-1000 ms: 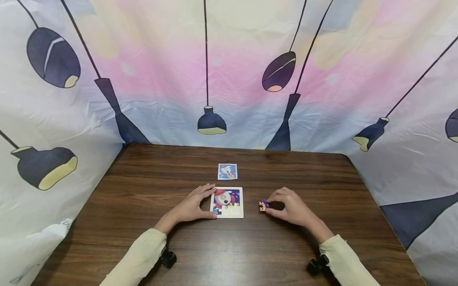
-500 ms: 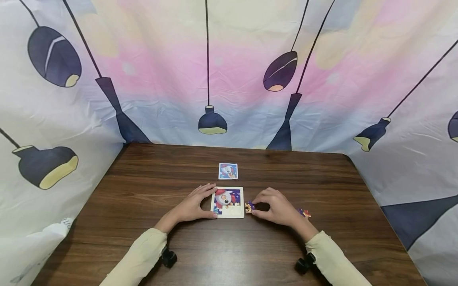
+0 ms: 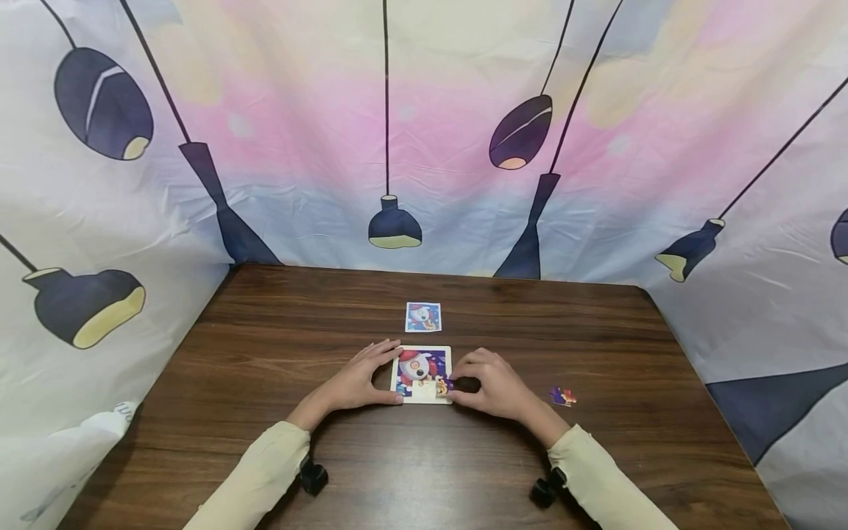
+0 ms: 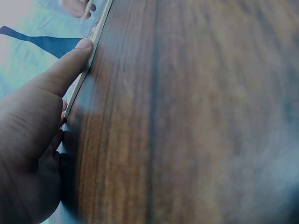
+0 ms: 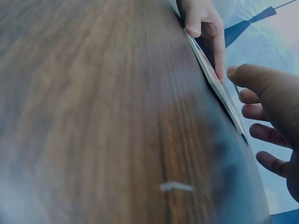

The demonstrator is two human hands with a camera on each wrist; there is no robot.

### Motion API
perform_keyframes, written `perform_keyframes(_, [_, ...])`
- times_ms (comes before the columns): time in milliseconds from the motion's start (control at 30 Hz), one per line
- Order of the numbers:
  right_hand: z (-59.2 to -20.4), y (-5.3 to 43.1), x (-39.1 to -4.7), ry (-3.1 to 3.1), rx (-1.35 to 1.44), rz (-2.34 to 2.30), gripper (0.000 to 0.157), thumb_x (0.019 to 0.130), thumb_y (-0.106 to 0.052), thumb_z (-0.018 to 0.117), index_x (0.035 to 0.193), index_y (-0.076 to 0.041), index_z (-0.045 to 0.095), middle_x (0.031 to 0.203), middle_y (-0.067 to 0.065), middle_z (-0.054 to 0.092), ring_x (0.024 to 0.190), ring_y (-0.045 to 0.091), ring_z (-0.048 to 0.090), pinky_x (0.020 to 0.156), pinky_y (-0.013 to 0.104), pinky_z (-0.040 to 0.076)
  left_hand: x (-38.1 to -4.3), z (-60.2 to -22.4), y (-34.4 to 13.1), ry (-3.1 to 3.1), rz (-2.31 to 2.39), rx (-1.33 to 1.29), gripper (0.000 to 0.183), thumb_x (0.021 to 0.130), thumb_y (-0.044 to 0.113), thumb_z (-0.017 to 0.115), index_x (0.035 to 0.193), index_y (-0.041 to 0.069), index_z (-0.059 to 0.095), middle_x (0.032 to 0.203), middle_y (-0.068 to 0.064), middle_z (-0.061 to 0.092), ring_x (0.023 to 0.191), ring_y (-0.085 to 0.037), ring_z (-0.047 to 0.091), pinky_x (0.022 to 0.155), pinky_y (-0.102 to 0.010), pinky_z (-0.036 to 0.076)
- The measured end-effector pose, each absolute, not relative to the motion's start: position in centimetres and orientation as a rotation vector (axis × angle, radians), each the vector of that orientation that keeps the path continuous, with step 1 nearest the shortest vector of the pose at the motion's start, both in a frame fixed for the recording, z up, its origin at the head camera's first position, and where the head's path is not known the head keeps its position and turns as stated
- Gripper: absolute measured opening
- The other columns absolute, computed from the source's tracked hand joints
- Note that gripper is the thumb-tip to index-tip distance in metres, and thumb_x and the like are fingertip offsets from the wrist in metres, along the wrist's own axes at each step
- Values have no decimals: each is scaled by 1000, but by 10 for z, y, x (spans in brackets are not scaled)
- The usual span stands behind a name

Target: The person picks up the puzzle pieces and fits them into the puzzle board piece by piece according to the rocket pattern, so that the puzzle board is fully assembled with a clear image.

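A square jigsaw puzzle tray [image 3: 424, 402] with a pale rim lies on the table, partly filled with a picture of a white-faced character in red. My left hand [image 3: 347, 381] rests against its left side, fingers at the far corner and thumb at the near corner. In the left wrist view that thumb [image 4: 77, 58] lies straight along the tray's edge. My right hand [image 3: 493, 383] pinches a purple and orange puzzle piece [image 3: 442, 386] over the tray's lower right part. The right wrist view shows the right hand [image 5: 275, 107] beside the tray's rim [image 5: 219, 88], the piece seen edge-on.
Beyond the tray lies a small picture card [image 3: 422, 317] with a similar character. Loose puzzle pieces [image 3: 563, 397] lie to the right of my right hand. A patterned cloth [image 3: 318, 147] hangs behind and beside the wooden table [image 3: 424, 471].
My right hand has carried the puzzle piece leftward from the bare table to over the tray, uncovering the loose pieces on the right. The left hand has stayed at the tray.
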State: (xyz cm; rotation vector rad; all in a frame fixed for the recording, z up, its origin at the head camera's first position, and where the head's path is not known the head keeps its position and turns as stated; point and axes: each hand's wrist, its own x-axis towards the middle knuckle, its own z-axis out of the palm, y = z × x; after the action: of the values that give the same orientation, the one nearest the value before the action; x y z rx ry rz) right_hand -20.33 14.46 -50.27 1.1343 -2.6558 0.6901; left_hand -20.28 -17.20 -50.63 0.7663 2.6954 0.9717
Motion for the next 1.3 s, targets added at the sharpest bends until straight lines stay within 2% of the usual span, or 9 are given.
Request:
perform_keyframes(500, [-505,131,-202,-2693,1156,661,25,87,-44,81,100,-23,82,107,-8,70,102,11,59,87,39,54,-203,-507,-172,2702,958,752,95,83,55,82,158,13,42,167,-5,30,156,-36,18,122,-63,18])
perform_keyframes(867, [-506,130,-203,-2688,1148,631,30,86,-44,82,106,-22,81,111,-6,71,103,12,59,89,38,55,-203,-507,-173,2695,965,758,96,83,56,81,158,13,41,167,-5,29,156,-34,17,123,-62,16])
perform_keyframes(1067, [-503,126,-203,-2669,1165,641,34,88,-44,80,114,-22,80,119,-2,68,110,15,58,94,40,54,-203,-507,-173,2695,964,756,95,83,56,81,158,13,41,167,-4,29,156,-35,17,123,-64,16])
perform_keyframes(1300, [-505,122,-203,-2714,1149,626,31,88,-43,80,111,-22,81,120,-1,68,110,16,57,94,40,53,-203,-506,-173,2687,973,755,95,83,56,81,158,12,41,167,-5,29,157,-35,16,124,-62,14])
